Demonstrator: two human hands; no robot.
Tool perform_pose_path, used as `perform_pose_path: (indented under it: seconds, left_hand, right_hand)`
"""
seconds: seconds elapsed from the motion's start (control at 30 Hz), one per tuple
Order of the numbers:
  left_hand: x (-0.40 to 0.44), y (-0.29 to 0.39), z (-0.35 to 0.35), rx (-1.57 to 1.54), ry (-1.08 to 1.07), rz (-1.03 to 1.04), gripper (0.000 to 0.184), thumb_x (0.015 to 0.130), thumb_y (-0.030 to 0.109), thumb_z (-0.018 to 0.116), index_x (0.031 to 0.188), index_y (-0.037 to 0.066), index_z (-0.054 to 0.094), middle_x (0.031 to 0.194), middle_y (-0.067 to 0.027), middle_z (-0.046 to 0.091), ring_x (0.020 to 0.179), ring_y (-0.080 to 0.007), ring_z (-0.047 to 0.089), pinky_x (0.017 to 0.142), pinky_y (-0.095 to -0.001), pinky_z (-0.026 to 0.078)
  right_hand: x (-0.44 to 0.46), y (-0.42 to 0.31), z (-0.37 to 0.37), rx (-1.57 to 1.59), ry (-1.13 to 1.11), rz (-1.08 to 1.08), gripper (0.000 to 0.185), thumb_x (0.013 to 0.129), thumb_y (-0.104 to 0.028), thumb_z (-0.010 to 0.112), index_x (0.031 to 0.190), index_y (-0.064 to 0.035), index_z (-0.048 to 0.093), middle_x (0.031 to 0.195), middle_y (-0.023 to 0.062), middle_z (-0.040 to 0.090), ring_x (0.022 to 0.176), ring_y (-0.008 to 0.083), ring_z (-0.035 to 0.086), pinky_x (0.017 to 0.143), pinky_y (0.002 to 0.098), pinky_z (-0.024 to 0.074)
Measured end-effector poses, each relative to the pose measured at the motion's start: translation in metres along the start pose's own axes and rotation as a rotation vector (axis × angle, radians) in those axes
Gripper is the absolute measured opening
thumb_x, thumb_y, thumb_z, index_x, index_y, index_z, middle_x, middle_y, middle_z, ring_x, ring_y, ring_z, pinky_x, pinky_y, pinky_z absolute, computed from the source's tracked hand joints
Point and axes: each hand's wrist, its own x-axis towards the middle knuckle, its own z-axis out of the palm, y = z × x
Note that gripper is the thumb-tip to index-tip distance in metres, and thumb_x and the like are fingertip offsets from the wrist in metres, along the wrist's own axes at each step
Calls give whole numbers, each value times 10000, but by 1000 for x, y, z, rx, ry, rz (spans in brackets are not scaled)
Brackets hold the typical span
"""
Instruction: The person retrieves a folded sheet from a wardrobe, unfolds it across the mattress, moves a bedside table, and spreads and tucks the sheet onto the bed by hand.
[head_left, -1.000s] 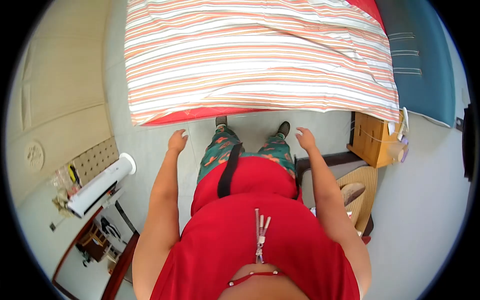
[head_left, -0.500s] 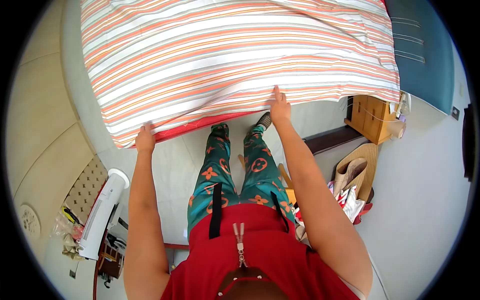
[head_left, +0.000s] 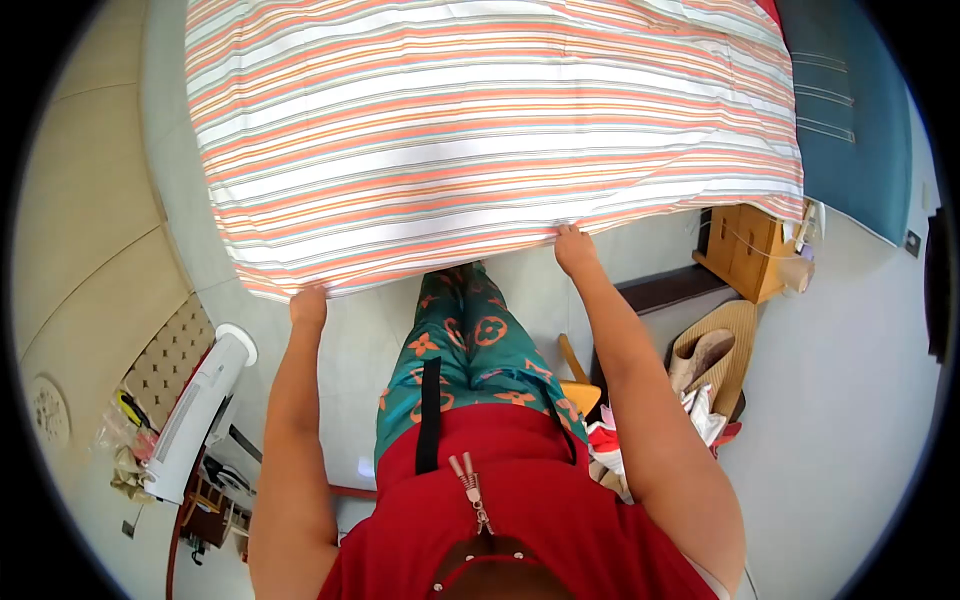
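A bed sheet (head_left: 480, 130) with orange, grey and white stripes is spread over the bed in front of me. Its near edge runs from lower left to upper right. My left hand (head_left: 309, 303) is closed on that edge near the left corner, fingers curled over the cloth. Farther right, my right hand (head_left: 574, 247) grips the same edge, its fingertips partly hidden by the fabric. Between the hands the edge is drawn fairly straight, with the cloth mostly smooth. Slight creases show toward the right side.
A blue headboard (head_left: 850, 110) stands at the right end of the bed, beside a wooden nightstand (head_left: 743, 245). A woven basket (head_left: 735, 330) with cloth items is right of my arm. A white upright appliance (head_left: 205, 410) stands at left. A wooden chair (head_left: 580, 392) is behind my right side.
Both hands have moved slightly toward me, and the right hand has closed on the edge. The sheet's near edge is pulled straighter, covering the red layer seen before. My feet are now hidden.
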Motion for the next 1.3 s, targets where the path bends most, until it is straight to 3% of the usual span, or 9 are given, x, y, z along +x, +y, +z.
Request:
perform_pose_path:
  seconds: [0.07,0.1,0.2,0.3,0.4,0.6,0.77,1.03,1.3]
  left_hand:
    - [-10,-5,17,-84,9,6,233,877,163,442,941,93,655,941,-106,666,869,-280,645,733,-411,515]
    - [-18,-4,22,-93,-77,-28,243,871,206,468,948,85,664,985,-142,653,896,-302,634,761,-421,507]
    - [-36,-2,59,-141,-328,258,267,832,297,540,939,89,670,991,-161,645,898,-345,615,796,-429,490]
    - [-90,20,57,-662,-81,120,221,833,302,564,906,115,658,847,-125,667,816,-320,623,735,-416,492]
    - [-135,35,56,-886,141,20,162,830,274,575,874,131,639,785,-125,653,746,-320,619,679,-418,490]
    - [-212,25,97,-1029,188,-43,168,828,279,581,888,133,639,776,-127,646,739,-315,621,668,-417,486]
    - [-263,-19,161,-1075,214,-128,208,826,298,581,912,120,646,800,-130,655,769,-312,630,693,-401,494]
    - [-312,-155,244,-1231,224,-253,239,834,295,585,975,111,645,867,-133,666,832,-291,641,749,-370,499]
    - [-349,-310,338,-1329,325,-555,227,847,268,576,969,86,637,827,-121,661,776,-269,635,704,-353,492]
  right_hand:
    - [-5,3,24,34,88,-30,242,834,-89,463,995,-10,625,1139,115,554,1072,288,524,871,406,451]
    - [-7,1,22,-8,-43,-31,275,838,-144,501,1063,-35,617,1184,135,542,1090,305,523,899,423,438]
    - [-10,-17,4,116,-370,-53,301,841,-211,533,1095,-73,614,1222,142,528,1088,320,526,910,421,435]
    - [-19,-35,0,341,-174,-253,328,848,-257,540,1121,-88,604,1192,157,552,1067,326,540,893,420,445]
    - [-37,-58,-18,452,-40,-372,358,837,-250,534,1156,-95,583,1117,180,592,1051,347,545,889,439,444]
    - [-52,-81,-32,309,-109,-352,358,829,-259,545,1127,-68,596,1045,182,626,976,345,583,863,430,457]
    - [-41,-117,-47,187,-93,-301,372,828,-286,548,1136,-83,597,1099,167,610,1033,334,564,895,419,445]
    - [-28,-289,-94,247,129,-321,345,819,-307,537,1064,-85,635,1035,174,632,979,350,582,859,429,457]
    - [-29,-559,-140,146,-100,-567,383,793,-278,563,1117,-78,613,1092,166,616,1009,331,577,887,401,448]
